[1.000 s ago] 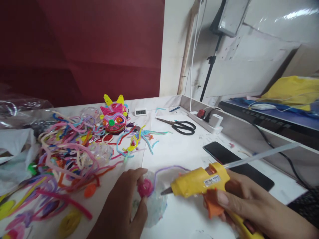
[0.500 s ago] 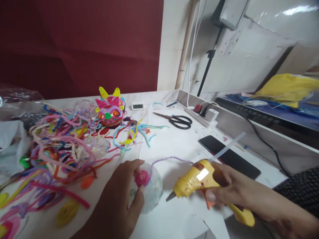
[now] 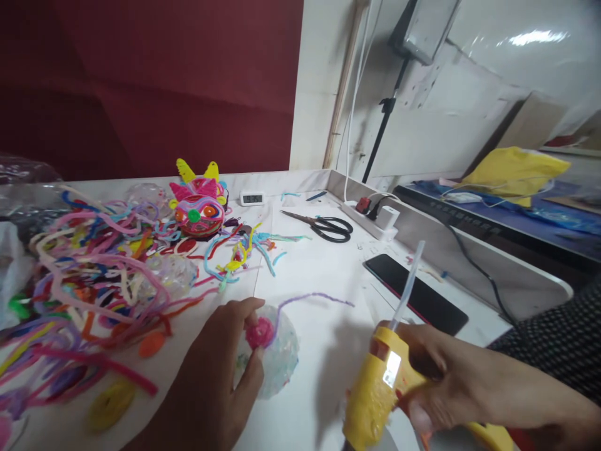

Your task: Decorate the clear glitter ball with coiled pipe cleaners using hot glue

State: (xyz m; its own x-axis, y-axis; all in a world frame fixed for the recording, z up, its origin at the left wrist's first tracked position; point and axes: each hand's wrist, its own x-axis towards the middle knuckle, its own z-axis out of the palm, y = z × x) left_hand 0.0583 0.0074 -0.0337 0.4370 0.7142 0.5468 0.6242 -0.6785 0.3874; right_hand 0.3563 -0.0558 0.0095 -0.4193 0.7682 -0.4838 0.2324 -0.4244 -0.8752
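Note:
My left hand (image 3: pixel 213 382) is wrapped round a clear bumpy ball (image 3: pixel 277 354) on the white table (image 3: pixel 323 275), thumb and fingers pressing a pink coiled pipe cleaner (image 3: pixel 260 332) onto its top. A thin purple pipe cleaner (image 3: pixel 312 296) trails off the ball to the right. My right hand (image 3: pixel 439 382) grips a yellow glue gun (image 3: pixel 378 388), its nozzle pointing down at the frame's bottom edge and the clear glue stick (image 3: pixel 407 287) poking up and back.
A heap of coloured pipe cleaners (image 3: pixel 89 282) covers the left of the table. Behind stand a finished colourful ball figure (image 3: pixel 200 210) and a small clock (image 3: pixel 252 198). Scissors (image 3: pixel 323 225), a power strip (image 3: pixel 370 216) and a black phone (image 3: pixel 416 294) lie to the right.
My right hand has swung the glue gun away from the ball, tipping the nozzle downward and drawing it nearer to me. My left hand keeps holding the ball and pink coil.

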